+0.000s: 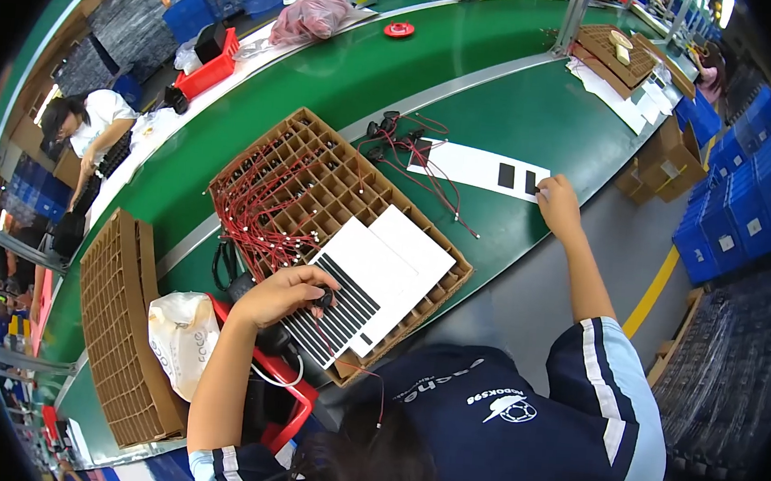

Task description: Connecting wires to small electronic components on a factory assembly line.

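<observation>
My left hand (285, 294) is closed on a small black part with a red wire (325, 298), above a white sheet with rows of black strips (346, 296). This sheet overlaps a plain white sheet (414, 247), both on a divided cardboard tray (337, 161). Many red-wired parts (258, 205) fill the tray's left side. On the green bench, my right hand (559, 206) pinches the right end of a white strip with black pads (475, 168); whether the fingertips grip a pad or only the strip is hidden. More black parts with red wires (393, 134) lie at the strip's left end.
A second divided cardboard tray (120, 329) leans at the left, beside a white plastic bag (184, 338) and a red bin (302, 404). Across the green belt (471, 41), which carries a red disc (399, 30), a co-worker (98, 127) sits. Cardboard boxes (668, 162) stand right of the bench.
</observation>
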Available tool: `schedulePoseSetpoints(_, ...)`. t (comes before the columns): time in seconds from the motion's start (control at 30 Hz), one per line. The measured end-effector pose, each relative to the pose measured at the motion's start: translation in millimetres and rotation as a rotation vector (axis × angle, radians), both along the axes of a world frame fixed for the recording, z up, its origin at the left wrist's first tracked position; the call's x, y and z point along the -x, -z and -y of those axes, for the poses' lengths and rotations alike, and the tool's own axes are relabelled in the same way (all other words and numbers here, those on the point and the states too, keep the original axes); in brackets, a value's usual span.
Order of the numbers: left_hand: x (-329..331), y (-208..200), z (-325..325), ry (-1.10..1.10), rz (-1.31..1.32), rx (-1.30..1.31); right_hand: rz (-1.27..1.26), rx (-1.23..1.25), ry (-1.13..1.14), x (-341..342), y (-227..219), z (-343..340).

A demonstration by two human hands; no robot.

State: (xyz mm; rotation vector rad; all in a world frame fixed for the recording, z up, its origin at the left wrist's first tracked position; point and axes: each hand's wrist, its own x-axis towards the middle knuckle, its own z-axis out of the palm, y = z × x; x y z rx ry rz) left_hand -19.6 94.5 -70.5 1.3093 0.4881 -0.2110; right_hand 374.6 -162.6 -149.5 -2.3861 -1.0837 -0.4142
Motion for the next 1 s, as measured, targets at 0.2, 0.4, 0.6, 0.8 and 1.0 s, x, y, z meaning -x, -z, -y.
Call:
schedulePoseSetpoints(0.2,2.9,8.1,-9.3,-0.016,0.077,0.156,-0.347,-0.057,-0.112,-28.1,5.2,0.9)
schedulePoseSetpoints(0.4,8.6,13.5,-10.8,-0.011,0.152,0.215,-0.310,-0.065,-0.105,-29.4,11.9,1.9)
schedulePoseSetpoints(0.6,10.0,14.5,-12.4,0.034,0.160,0.207,-0.272,0.031,-0.086,-27.0,5.6,0.3)
schedulePoseSetpoints(0.8,3.7,17.2,-13.0,0.053,0.146,0.210,-0.311,0.014,-0.110,-36.5,2.1,5.4)
schedulePoseSetpoints(1.0,8.2,18.2,-14.8,0.043,0.171,0.196,-0.263,-0.026,-0.160,-38.8,9.4,-0.9)
